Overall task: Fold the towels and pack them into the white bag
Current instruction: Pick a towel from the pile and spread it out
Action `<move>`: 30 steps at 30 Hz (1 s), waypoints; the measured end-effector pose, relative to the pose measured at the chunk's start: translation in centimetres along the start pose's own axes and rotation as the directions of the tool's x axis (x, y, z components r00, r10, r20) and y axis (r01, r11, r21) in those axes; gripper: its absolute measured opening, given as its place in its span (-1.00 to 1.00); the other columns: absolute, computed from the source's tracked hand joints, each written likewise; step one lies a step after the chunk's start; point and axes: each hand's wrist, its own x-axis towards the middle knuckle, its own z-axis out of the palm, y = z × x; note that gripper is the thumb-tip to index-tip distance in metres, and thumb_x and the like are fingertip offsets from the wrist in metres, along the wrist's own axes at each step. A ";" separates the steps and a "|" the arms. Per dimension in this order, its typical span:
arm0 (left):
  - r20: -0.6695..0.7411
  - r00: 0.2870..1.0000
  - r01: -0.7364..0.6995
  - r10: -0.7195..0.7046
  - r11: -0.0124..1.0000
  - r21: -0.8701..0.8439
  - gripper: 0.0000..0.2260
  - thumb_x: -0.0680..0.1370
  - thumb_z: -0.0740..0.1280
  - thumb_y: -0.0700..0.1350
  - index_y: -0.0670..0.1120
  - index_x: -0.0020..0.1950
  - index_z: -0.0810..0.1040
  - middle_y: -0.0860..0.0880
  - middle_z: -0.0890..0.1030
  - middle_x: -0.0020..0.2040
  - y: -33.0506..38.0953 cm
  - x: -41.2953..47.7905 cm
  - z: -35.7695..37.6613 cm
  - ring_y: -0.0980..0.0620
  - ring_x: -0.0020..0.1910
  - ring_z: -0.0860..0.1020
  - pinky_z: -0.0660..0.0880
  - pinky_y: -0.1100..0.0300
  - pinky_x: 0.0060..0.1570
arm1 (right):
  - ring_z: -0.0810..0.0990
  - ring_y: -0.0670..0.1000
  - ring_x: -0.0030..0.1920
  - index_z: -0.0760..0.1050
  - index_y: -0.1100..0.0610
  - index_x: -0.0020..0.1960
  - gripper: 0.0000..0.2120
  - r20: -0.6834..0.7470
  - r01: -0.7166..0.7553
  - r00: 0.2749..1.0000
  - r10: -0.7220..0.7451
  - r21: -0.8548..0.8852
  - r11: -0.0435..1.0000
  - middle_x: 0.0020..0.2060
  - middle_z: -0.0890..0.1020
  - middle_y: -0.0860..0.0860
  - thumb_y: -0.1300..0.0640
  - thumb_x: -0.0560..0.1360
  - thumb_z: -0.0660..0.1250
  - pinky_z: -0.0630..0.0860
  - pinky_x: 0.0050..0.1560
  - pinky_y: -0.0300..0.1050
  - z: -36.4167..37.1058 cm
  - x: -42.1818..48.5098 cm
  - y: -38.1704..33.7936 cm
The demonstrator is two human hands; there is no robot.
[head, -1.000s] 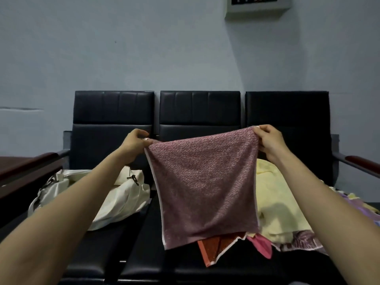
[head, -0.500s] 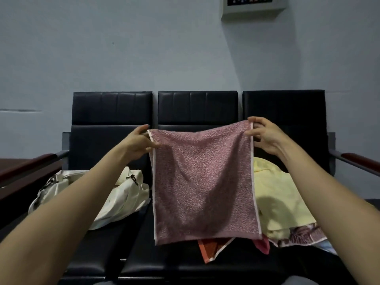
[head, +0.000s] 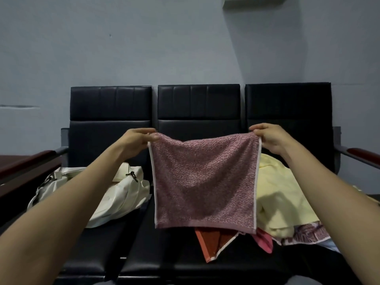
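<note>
A mauve speckled towel with white side edges hangs in the air over the middle seat. My left hand pinches its top left corner and my right hand pinches its top right corner. The top edge sags slightly between them. The white bag lies slumped on the left seat, below my left forearm. A heap of unfolded towels sits on the right seat: a pale yellow towel, an orange towel, a pink towel and a patterned one.
A black three-seat bench stands against a grey wall. Dark red armrests stick out at both ends. A dark table edge lies at the left.
The towel hung skewed a second ago and now hangs square. Both hands have risen slightly and the towel's top edge has gone a little slack.
</note>
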 end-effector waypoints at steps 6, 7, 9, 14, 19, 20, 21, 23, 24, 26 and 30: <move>-0.159 0.947 -0.140 0.278 0.806 0.575 -0.74 0.47 0.42 -0.30 -0.20 0.15 0.62 -0.19 0.62 0.09 -1.0 0.1 -0.3 -0.12 0.15 0.54 0.44 0.15 0.11 | 0.61 -0.01 -0.04 0.48 0.27 0.24 -0.63 0.147 -0.088 0.988 0.042 0.326 0.941 -0.02 0.60 0.14 0.51 0.47 0.26 0.61 -0.15 -0.28 -0.3 0.0 -0.3; -0.155 0.940 -0.129 0.304 0.736 0.664 -0.77 0.50 0.40 -0.26 -0.21 0.16 0.62 -0.19 0.62 0.11 -1.0 0.2 -0.4 -0.13 0.16 0.53 0.40 0.17 0.07 | 0.61 0.00 -0.03 0.50 0.29 0.25 -0.59 0.131 -0.061 0.991 0.031 0.230 0.971 -0.03 0.61 0.14 0.52 0.43 0.30 0.60 -0.12 -0.27 -0.4 -0.2 0.0; -0.145 0.930 -0.119 0.337 0.651 0.750 -0.78 0.56 0.35 -0.20 -0.24 0.17 0.60 -0.21 0.61 0.12 -1.0 0.3 -0.3 -0.16 0.13 0.53 0.34 0.18 -0.01 | 0.62 0.04 -0.01 0.56 0.29 0.19 -0.61 0.047 0.036 0.998 -0.032 -0.100 0.994 -0.09 0.63 0.11 0.50 0.39 0.38 0.58 0.01 -0.17 -0.6 -0.5 0.5; -0.233 0.884 -0.138 0.404 0.704 0.697 -0.82 0.57 0.32 -0.15 -0.22 0.10 0.60 -0.20 0.63 0.04 -0.6 0.0 0.0 -0.16 0.05 0.57 0.43 0.09 0.02 | 0.62 -0.06 -0.17 0.65 0.19 0.01 -0.87 0.063 0.206 0.975 -0.212 -0.602 0.771 -0.17 0.66 0.03 0.27 0.47 0.42 0.55 -0.03 -0.13 -0.4 -1.7 0.3; -0.341 0.850 -0.209 0.401 0.851 0.481 -0.83 0.53 0.39 -0.17 -0.18 0.09 0.62 -0.11 0.63 -0.01 1.1 -0.7 -0.5 0.02 -0.06 0.55 0.50 0.14 0.04 | 0.59 0.05 -0.12 0.58 0.20 0.06 -0.86 -0.029 0.295 0.922 -0.387 -0.597 0.746 -0.09 0.62 0.09 0.16 0.58 0.29 0.57 -0.12 -0.07 -0.4 -1.8 -1.5; -0.339 0.840 -0.227 0.425 0.841 0.491 -0.82 0.55 0.37 -0.16 -0.18 0.12 0.61 -0.08 0.61 -0.02 1.6 -1.0 -0.4 0.04 -0.04 0.54 0.46 0.18 0.01 | 0.59 0.06 -0.09 0.57 0.18 0.06 -0.84 -0.058 0.314 0.904 -0.423 -0.581 0.751 -0.09 0.62 0.08 0.13 0.59 0.28 0.57 -0.08 -0.01 -0.5 -1.6 -1.7; -0.330 0.832 -0.245 0.445 0.830 0.501 -0.81 0.57 0.34 -0.15 -0.18 0.15 0.60 -0.06 0.59 -0.01 2.0 -1.2 -0.3 0.05 -0.02 0.52 0.43 0.20 0.00 | 0.58 0.06 -0.07 0.56 0.16 0.06 -0.84 -0.077 0.335 0.890 -0.449 -0.556 0.760 -0.10 0.61 0.06 0.11 0.60 0.26 0.56 -0.04 0.03 -0.6 -1.5 -1.9; -0.331 0.827 -0.263 0.455 0.833 0.488 -0.77 0.61 0.28 -0.12 -0.19 0.20 0.57 -0.06 0.58 0.05 2.5 -1.0 -0.1 0.04 0.02 0.50 0.40 0.20 0.02 | 0.58 0.05 -0.08 0.55 0.14 0.03 -0.84 -0.119 0.364 0.878 -0.463 -0.461 0.809 -0.13 0.60 0.04 0.09 0.60 0.24 0.53 -0.08 0.01 -0.3 -1.2 -2.1; -0.340 0.835 -0.258 0.434 0.852 0.455 -0.76 0.62 0.26 -0.12 -0.20 0.22 0.55 -0.08 0.58 0.09 2.7 -0.8 -0.1 0.03 0.05 0.50 0.40 0.19 0.04 | 0.58 0.04 -0.09 0.54 0.13 0.02 -0.85 -0.149 0.358 0.887 -0.438 -0.380 0.853 -0.13 0.61 0.05 0.09 0.60 0.24 0.54 -0.13 -0.03 -0.1 -1.0 -2.1; -0.337 0.875 -0.230 0.347 0.912 0.340 -0.75 0.61 0.26 -0.14 -0.19 0.26 0.50 -0.11 0.55 0.15 3.0 -0.2 -0.1 0.00 0.09 0.49 0.45 0.12 0.10 | 0.60 0.04 -0.10 0.54 0.16 0.04 -0.87 -0.189 0.301 0.924 -0.333 -0.182 0.936 -0.12 0.61 0.07 0.13 0.60 0.26 0.57 -0.19 -0.10 0.3 -0.7 -2.0; -0.248 0.954 -0.150 0.168 0.985 0.090 -0.80 0.59 0.28 -0.25 -0.20 0.21 0.51 -0.10 0.56 0.00 2.6 0.2 -0.4 0.05 -0.15 0.54 0.57 0.20 -0.18 | 0.60 0.03 -0.11 0.56 0.27 0.11 -0.82 -0.156 0.212 0.962 -0.224 -0.091 0.973 -0.16 0.61 0.06 0.21 0.58 0.30 0.58 -0.10 -0.10 -0.1 0.2 -1.1</move>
